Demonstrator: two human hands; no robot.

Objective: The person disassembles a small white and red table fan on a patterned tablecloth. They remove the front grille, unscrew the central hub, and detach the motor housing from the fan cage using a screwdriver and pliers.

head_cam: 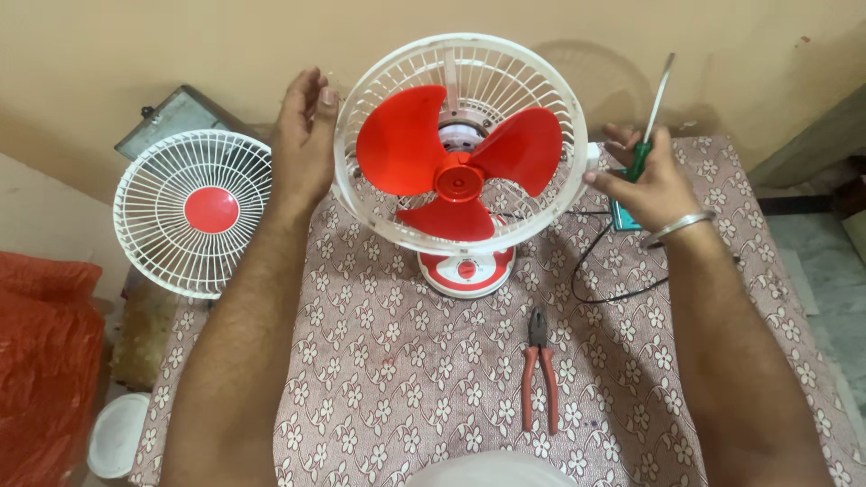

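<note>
Fan (460, 171) parts took up most of the table (406, 379), which was covered with a cloth printed in small white flowers. It was a small table fan with three red blades (456, 167) and a white rear guard (541, 81), standing upright on a round red and white base (466, 269) near the far edge by the wall. Its front was uncovered, so the blades were bare.

The person's left hand (305, 135) was flat and open against the left rim of the guard, fingers pointing up, gripping nothing that I could see. The right hand (645, 180) was at the right rim, clenched around a screwdriver (651, 117) with a green handle, its metal shaft sticking up toward the wall. A metal bangle (678, 227) sat on that wrist.

Off to the left, beyond the table edge, the loose white front grille (192, 212) with a red centre disc leaned up, well apart from the fan. Pliers (539, 370) with red handles lay flat on the cloth in front of the base, touched by neither hand. A thin black cord (600, 271) looped across the cloth under the right wrist. An orange bag (45, 361) showed on the far left, with a white lid (119, 435) just beside it on the floor.
</note>
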